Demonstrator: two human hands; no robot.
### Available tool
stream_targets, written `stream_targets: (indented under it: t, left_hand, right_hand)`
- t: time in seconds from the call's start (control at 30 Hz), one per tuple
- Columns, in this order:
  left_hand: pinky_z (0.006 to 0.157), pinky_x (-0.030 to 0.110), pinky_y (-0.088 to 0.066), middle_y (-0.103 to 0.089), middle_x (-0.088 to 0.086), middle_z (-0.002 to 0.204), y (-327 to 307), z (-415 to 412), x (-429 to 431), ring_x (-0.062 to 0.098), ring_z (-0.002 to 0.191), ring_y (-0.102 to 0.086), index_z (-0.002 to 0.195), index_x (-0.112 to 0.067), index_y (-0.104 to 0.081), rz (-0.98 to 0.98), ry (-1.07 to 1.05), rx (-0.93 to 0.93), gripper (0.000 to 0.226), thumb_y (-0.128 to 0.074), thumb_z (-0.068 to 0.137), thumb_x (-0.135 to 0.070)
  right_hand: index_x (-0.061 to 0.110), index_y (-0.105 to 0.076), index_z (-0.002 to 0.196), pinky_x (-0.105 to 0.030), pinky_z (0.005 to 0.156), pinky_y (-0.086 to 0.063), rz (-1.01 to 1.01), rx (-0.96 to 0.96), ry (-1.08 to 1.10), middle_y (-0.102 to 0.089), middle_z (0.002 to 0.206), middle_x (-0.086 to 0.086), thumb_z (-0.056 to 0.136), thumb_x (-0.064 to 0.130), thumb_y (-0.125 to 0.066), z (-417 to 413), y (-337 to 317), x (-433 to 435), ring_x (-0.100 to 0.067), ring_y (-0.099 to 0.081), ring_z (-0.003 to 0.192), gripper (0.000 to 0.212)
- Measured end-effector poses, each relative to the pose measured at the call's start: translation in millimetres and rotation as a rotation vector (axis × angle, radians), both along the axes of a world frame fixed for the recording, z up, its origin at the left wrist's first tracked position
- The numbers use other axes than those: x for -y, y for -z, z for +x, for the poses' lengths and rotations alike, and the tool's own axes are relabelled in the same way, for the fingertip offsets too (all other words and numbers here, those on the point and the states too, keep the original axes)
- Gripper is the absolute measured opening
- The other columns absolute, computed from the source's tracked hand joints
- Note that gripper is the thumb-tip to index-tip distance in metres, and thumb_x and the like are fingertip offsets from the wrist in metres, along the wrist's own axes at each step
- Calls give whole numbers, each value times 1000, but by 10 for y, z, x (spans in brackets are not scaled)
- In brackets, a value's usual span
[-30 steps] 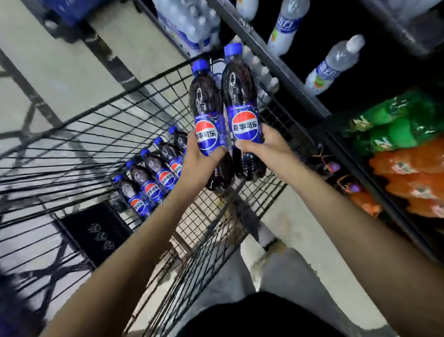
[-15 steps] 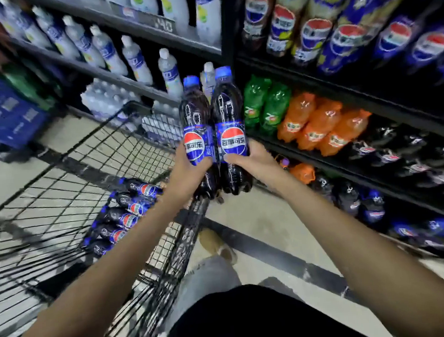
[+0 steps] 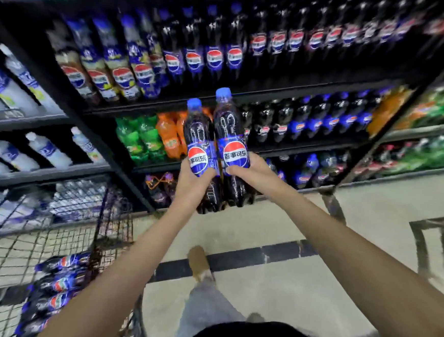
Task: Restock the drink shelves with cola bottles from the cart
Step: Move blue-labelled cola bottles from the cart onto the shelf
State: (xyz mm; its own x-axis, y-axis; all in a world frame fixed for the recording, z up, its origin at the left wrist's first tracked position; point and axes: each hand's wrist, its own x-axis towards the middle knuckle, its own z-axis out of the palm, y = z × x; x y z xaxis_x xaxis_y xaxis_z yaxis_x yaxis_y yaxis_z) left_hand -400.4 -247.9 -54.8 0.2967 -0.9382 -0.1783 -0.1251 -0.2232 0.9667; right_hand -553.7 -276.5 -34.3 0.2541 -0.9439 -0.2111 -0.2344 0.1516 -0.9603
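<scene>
Your left hand [image 3: 190,182] grips one cola bottle [image 3: 201,154] and your right hand [image 3: 253,174] the other [image 3: 232,149], fingers curled round both, upright and touching before the drink shelves [image 3: 289,94], more bottles [image 3: 54,285] in the cart [image 3: 109,230].

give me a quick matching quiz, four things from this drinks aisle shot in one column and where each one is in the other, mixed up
1 green soda bottles
2 white bottles
3 upright cola bottles
4 lying cola bottles

A in the cart
B far-left shelves
C gripped by left hand and right hand
D middle shelf, beside the orange bottles

Pairs: 1-D, 2-B, 3-C, 4-A
</scene>
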Motion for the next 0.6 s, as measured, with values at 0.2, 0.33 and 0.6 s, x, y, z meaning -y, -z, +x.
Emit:
stream_targets:
  t: [0.2, 0.33, 0.6]
  left_hand:
    - [65, 6, -45, -61, -9, 90, -229, -799, 169, -2, 75, -56, 104, -20, -50, -70, 137, -21, 30, -62, 84, -1]
    - [76, 16, -47, -65, -2, 99, -323, -1151, 468, 10, 87, -60, 113, -13, -55, -51, 233, -18, 31, -61, 84, -4]
    - [75, 19, -46, -65, 9, 114, -207, -1719, 1355, 14, 92, -61, 124, -6, -51, 18, 308, -56, 41, -62, 85, -6]
  right_hand:
    - [9, -61, 81, -3, 54, -39, -68, -19, 121, -62, 63, 18, 82, 8, -65, -786, -72, 38, 10, -51, 54, 5]
    - [13, -63, 79, -5, 59, -42, -74, 12, 187, -63, 66, 17, 82, 8, -65, -1137, -84, 239, 8, -55, 60, 6]
    - [25, -65, 83, -4, 63, -45, -51, 8, 243, -68, 80, 14, 85, 8, -64, -1730, -6, 1003, 7, -61, 68, 17]
